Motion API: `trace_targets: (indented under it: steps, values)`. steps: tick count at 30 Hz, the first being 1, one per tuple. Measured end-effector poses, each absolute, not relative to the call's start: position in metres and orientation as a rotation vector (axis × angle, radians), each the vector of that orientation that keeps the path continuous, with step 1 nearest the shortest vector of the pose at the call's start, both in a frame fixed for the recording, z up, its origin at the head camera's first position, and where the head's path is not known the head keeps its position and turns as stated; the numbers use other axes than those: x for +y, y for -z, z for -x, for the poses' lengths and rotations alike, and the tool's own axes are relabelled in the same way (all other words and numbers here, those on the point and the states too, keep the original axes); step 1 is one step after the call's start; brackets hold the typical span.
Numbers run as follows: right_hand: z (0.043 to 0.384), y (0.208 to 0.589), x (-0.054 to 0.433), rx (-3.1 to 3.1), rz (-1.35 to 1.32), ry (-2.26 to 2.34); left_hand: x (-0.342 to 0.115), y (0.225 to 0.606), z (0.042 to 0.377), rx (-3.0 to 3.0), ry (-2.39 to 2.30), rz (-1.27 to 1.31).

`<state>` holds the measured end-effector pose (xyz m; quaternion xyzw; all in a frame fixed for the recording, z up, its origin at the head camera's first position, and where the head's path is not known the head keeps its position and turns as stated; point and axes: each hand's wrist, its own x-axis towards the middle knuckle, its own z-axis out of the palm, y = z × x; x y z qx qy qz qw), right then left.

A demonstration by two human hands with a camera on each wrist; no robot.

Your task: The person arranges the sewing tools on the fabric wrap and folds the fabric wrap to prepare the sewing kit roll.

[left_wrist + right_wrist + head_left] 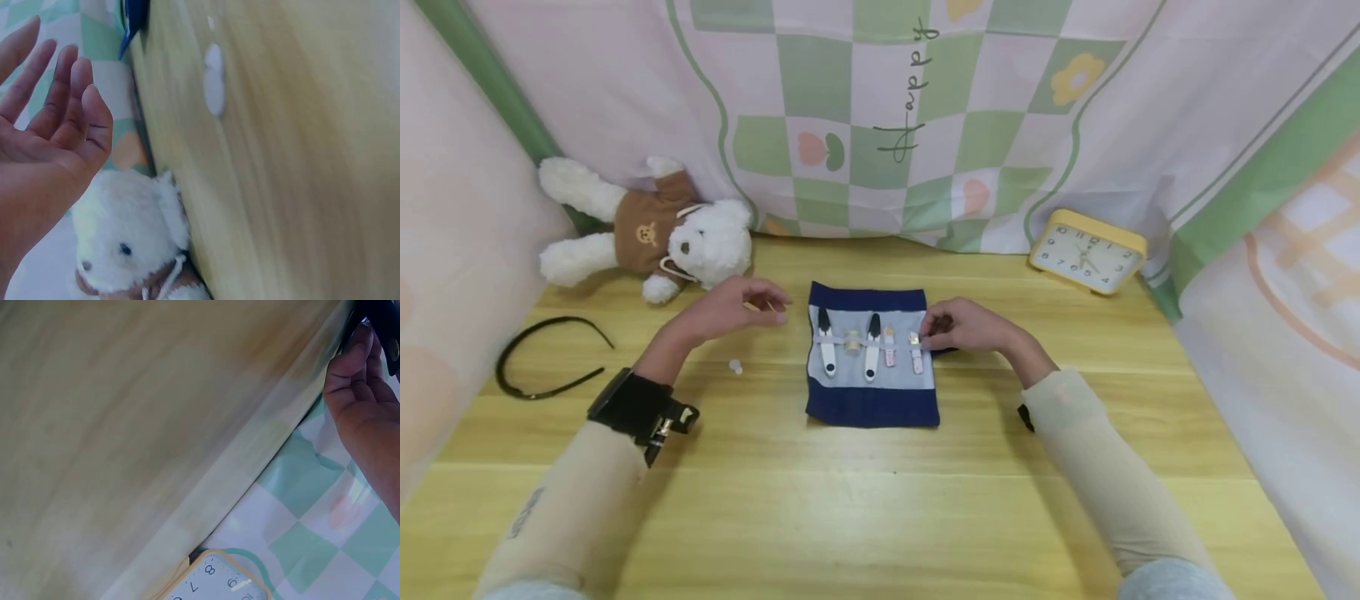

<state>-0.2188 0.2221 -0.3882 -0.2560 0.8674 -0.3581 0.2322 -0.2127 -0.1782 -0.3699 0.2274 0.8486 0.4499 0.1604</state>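
Observation:
In the head view a navy cloth case [872,407] with a pale grey lining lies unfolded on the wooden table. An elastic band across it holds two slim white tools with black ends, the left tool [827,343] and the middle tool [872,347]. Between them sits a small beige cylinder [852,342]; further right are two small pink pieces [889,347]. My right hand [966,324] pinches the case's right edge. Beside its fingers in the right wrist view is a dark strap with a snap [393,350]. My left hand [730,307] hovers left of the case, fingers loosely bent, holding nothing.
A white plush dog [651,233] in a brown top lies at the back left. A black headband [512,367] is left of my forearm, and a small white piece [735,367] lies nearer the case. A yellow clock [1090,252] stands back right, before hanging cloth.

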Motion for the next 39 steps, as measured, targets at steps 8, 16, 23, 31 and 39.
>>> trace_targets:
  steps: [8,16,23,31,39]
  values:
    - [0.219,0.388,0.222,2.365,0.704,0.998,-0.198,0.377,0.206,2.471,-1.245,-0.632]
    - [0.218,0.389,0.223,2.34,0.693,1.016,-0.218,0.385,0.201,2.449,-1.238,-0.679]
    - [0.22,0.39,0.224,2.347,0.694,1.0,-0.232,0.392,0.199,2.42,-1.204,-0.704]
    - [0.221,0.389,0.222,2.358,0.69,0.976,-0.24,0.395,0.194,2.338,-1.196,-0.665]
    - [0.22,0.387,0.22,2.365,0.683,0.952,-0.241,0.397,0.192,2.338,-1.182,-0.672]
